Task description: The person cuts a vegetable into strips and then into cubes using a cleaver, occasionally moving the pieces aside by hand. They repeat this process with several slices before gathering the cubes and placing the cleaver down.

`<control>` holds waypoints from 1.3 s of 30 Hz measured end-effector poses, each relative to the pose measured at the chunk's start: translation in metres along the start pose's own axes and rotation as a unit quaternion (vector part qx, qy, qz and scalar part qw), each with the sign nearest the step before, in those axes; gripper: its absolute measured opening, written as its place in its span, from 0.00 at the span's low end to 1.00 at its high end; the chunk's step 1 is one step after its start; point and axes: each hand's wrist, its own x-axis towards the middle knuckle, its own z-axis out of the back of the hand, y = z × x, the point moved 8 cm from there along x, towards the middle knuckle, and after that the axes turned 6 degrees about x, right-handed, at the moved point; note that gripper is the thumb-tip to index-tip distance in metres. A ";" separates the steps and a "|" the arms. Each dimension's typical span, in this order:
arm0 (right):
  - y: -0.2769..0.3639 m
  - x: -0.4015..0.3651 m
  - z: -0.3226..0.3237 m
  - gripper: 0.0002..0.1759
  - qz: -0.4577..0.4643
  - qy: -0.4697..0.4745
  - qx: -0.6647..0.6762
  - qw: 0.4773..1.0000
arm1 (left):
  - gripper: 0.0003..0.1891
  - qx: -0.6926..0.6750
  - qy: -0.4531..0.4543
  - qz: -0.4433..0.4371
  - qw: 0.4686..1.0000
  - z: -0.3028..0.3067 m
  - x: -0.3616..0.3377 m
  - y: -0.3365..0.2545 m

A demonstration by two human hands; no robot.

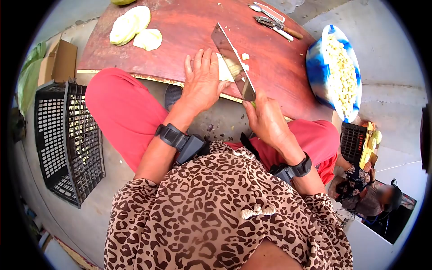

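Note:
My left hand (201, 81) lies flat with fingers stretched out, pressing on a pale piece of vegetable (224, 71) near the table's front edge. Its thumb points toward the blade. In my right hand (266, 118) is the handle of a cleaver (229, 55), whose broad blade slants up and left across the wood, right beside the pale piece. Small cut cubes (245, 56) lie just right of the blade. What is under my left palm is hidden. Larger peeled pale pieces (130, 25) rest at the far left of the red table (175, 27).
A blue and white bowl (315, 67) full of diced pieces stands at the right edge. Peelers and a wooden-handled tool (288, 30) lie at the back right. Black crates (67, 144) and a cardboard box (63, 63) stand left. Another person (360, 198) sits at lower right.

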 end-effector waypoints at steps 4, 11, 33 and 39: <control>0.008 0.004 0.005 0.12 -0.003 0.014 -0.012 1.000 | 0.42 0.000 0.016 0.004 1.000 -0.002 0.001 -0.001; 0.014 0.012 0.008 0.11 0.050 0.040 -0.006 0.998 | 0.40 0.025 0.030 0.001 0.999 -0.005 0.000 -0.003; 0.002 0.001 0.007 0.14 0.027 -0.036 0.047 0.998 | 0.50 -0.017 -0.005 0.007 1.000 0.002 -0.005 0.002; 0.003 0.002 -0.004 0.14 -0.019 0.028 0.017 0.999 | 0.45 0.005 0.021 0.020 1.000 -0.002 -0.004 0.003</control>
